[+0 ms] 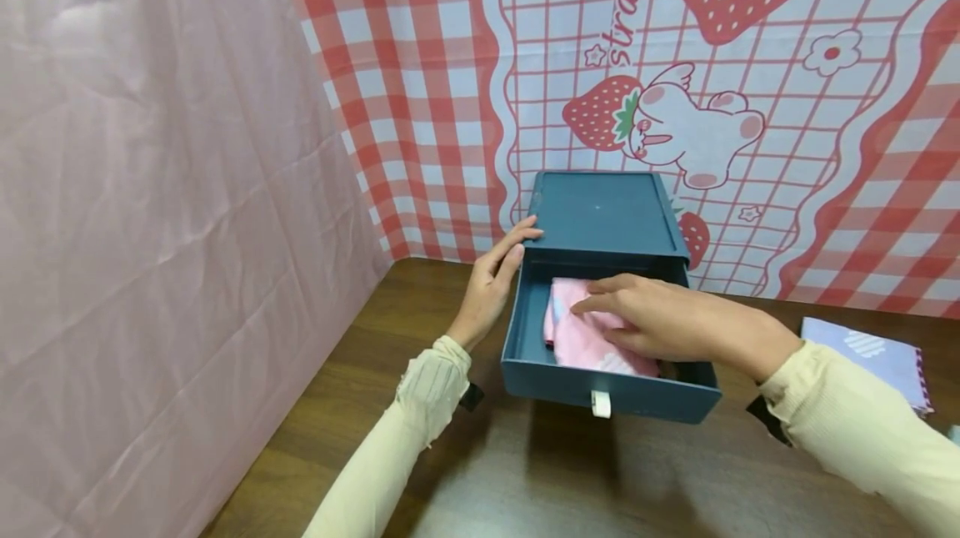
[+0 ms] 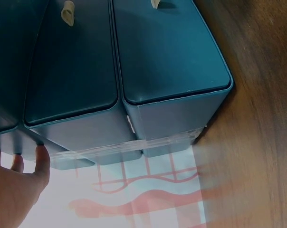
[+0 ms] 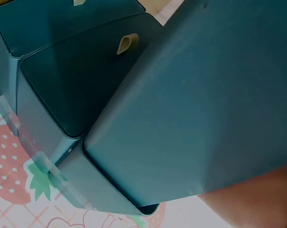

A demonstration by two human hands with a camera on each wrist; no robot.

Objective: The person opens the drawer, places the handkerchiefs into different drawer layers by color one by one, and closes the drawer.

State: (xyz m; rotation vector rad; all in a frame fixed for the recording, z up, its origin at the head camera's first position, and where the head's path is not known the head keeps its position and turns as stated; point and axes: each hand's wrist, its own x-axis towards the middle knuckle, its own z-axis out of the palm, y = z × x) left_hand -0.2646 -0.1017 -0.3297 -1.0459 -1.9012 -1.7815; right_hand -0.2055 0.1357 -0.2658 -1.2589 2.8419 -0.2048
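A dark teal drawer cabinet (image 1: 600, 208) stands against the backdrop with its top drawer (image 1: 551, 379) pulled out. Inside the drawer lies a folded pink cloth (image 1: 581, 342) with a pale motif. My right hand (image 1: 660, 317) reaches in from the right, its extended fingers resting on the cloth; the hand covers part of it. At the cabinet's left, my left hand (image 1: 491, 279) rests fingertips on the top corner, near the drawer's left wall. The left wrist view catches the fingers (image 2: 41, 164) against the cabinet's side; the right wrist view shows the pulled-out drawer's outside (image 3: 191, 109).
On the wooden table (image 1: 360, 363), a folded lavender cloth (image 1: 862, 354) lies at the right. Two lower drawers with loop tabs (image 2: 67, 13) sit under the pulled-out one. A checked strawberry backdrop (image 1: 420, 71) hangs behind, a pale pink curtain (image 1: 172, 213) at left.
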